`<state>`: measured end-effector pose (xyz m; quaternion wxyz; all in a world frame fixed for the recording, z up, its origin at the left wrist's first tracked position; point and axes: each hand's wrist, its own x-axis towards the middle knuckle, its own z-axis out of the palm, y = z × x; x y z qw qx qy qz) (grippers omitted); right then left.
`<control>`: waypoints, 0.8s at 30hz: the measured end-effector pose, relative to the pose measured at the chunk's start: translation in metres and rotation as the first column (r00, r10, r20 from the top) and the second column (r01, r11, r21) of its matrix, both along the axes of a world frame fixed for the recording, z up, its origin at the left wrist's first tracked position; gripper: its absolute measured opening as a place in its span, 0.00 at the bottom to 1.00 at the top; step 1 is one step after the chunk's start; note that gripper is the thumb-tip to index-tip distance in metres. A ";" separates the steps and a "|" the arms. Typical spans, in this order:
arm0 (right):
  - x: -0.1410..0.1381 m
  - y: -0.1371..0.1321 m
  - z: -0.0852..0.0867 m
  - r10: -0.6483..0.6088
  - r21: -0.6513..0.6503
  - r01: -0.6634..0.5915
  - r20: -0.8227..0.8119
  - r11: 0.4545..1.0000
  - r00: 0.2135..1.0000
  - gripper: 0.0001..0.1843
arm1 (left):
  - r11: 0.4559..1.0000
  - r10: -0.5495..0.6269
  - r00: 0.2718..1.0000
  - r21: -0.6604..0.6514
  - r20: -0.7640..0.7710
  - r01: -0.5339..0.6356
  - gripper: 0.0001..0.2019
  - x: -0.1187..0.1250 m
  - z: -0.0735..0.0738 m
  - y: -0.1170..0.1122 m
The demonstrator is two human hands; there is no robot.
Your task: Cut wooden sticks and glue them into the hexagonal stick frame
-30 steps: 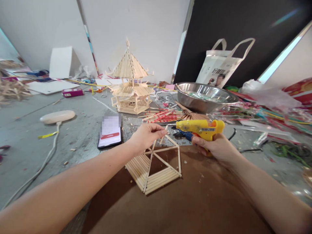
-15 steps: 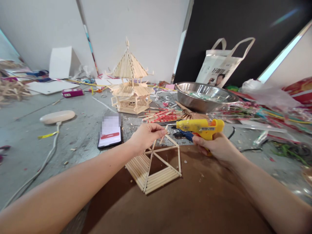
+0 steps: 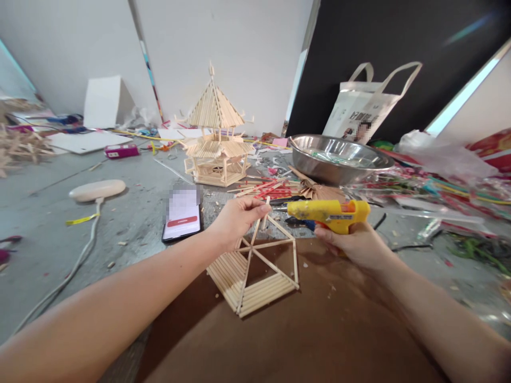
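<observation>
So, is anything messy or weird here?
Yes, a bit messy: little pale crumbs are scattered left of the phone, and crumpled plastic lies jumbled with coloured strips right of the metal bowl, like untidied leftovers.

Open room over near brown surface (image 3: pixel 303 340); obstacles beyond: stick frame (image 3: pixel 267 295), glue gun (image 3: pixel 319 209), steel basin (image 3: pixel 331 171).

My feed is bright, softly lit; the bowl (image 3: pixel 339 173) glints at two o'clock, flare streaks the panel (image 3: pixel 399 42) beyond. Shadow dims the board (image 3: pixel 279 340) at seven. I see the frame (image 3: pixel 265 295) sharp at six, sticks (image 3: pixel 22 149) at nine blurred near the stretched edge.
</observation>
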<state>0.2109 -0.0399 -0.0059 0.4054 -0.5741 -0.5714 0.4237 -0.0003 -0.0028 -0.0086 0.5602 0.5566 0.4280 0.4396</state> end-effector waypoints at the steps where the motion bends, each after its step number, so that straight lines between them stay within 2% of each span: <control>1: -0.001 -0.001 -0.001 -0.014 0.040 0.014 0.000 0.999 1.000 0.14 | 1.000 0.012 0.999 -0.023 0.036 -0.011 0.10 -0.001 0.000 0.001; 5: -0.004 -0.004 -0.007 -0.012 0.152 0.009 0.018 0.988 1.000 0.14 | 0.996 0.045 0.991 -0.078 0.128 -0.035 0.11 -0.004 -0.002 0.005; 11: -0.001 -0.005 -0.018 0.062 0.195 -0.098 0.181 0.976 0.982 0.12 | 0.991 0.075 0.979 -0.123 0.192 -0.052 0.09 -0.005 -0.004 0.008; 15: -0.003 -0.006 -0.016 0.029 0.215 -0.082 0.242 0.973 0.970 0.11 | 0.990 0.078 0.978 -0.129 0.196 -0.053 0.08 -0.004 -0.003 0.007; 24: -0.007 -0.008 -0.014 0.025 0.231 -0.065 0.173 0.971 0.985 0.10 | 0.987 0.074 0.972 -0.155 0.223 -0.040 0.08 -0.003 0.000 0.004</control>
